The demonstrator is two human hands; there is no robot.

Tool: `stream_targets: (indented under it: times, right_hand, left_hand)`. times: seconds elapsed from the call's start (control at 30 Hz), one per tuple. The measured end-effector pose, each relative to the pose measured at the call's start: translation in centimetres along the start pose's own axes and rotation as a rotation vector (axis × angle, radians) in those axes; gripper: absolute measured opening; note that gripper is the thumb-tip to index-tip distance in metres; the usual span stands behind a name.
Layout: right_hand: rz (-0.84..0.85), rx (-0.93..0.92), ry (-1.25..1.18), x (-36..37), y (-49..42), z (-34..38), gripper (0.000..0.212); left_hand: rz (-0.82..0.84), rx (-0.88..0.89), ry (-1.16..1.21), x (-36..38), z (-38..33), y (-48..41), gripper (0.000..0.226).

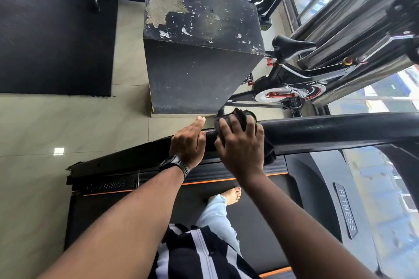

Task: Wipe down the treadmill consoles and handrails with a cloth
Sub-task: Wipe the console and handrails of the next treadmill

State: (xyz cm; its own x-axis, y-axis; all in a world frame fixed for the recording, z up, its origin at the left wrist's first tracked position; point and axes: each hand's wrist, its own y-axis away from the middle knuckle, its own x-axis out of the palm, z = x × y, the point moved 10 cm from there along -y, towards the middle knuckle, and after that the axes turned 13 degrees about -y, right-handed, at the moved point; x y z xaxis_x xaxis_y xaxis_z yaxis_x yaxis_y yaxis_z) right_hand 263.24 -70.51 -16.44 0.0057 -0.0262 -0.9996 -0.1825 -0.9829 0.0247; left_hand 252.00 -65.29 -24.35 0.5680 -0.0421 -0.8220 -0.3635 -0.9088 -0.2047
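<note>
Your right grip [240,142] curls round a dark crumpled cloth [239,116] pressed on the black padded treadmill handrail [328,127], while your left grip [188,140], a black wristwatch [175,164] behind it, rests straight-fingered on the rail just beside it.

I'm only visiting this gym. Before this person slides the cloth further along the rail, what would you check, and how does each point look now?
1. Cloth on the rail: ok. The dark cloth is draped over the handrail.
2. Hold on the cloth: ok. The right hand grips it with fingers spread.
3. Other hand out of the way: ok for a stroke towards the right of the picture. The left hand rests on the rail on the cloth's other side.
4. Rail ahead free: ok, nothing lies on it in view.
5. Footing: cannot tell. One bare foot is on the belt; the other is hidden.
</note>
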Motion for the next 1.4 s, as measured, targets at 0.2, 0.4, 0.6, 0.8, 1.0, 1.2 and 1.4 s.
stream_targets:
  times: [0.2, 0.4, 0.6, 0.8, 1.0, 1.2, 1.4]
  right_hand:
    - [0.128, 0.168, -0.071, -0.7, -4.6, -3.7, 0.044]
    - [-0.053, 0.024, -0.009, 0.1, 1.8, -0.1, 0.049]
    - [0.183, 0.159, -0.002, -0.9, -4.8, -4.0, 0.048]
    - [-0.016, 0.158, 0.032, -0.6, 0.2, -1.4, 0.046]
    - [0.130, 0.015, -0.007, -0.6, -4.1, -1.7, 0.042]
    - [-0.087, 0.154, -0.004, -1.1, 1.0, -2.5, 0.048]
    - [0.081, -0.028, 0.025, -1.3, -3.2, -2.3, 0.043]
  left_hand:
    - [0.002, -0.011, -0.001, -0.2, 0.0, 0.0, 0.050]
    - [0.020, -0.018, 0.013, 0.0, -0.1, 0.0, 0.049]
    - [0.011, -0.016, -0.008, -0.3, -0.9, 0.0, 0.046]
    - [0.037, -0.083, 0.031, 0.0, -0.5, -0.1, 0.051]
    - [0.039, -0.067, -0.011, 0.3, -0.9, -0.3, 0.051]
    - [0.027, -0.024, -0.056, 0.2, -1.6, 0.1, 0.047]
    - [0.002, -0.007, -0.101, 0.1, -2.0, 0.0, 0.045]
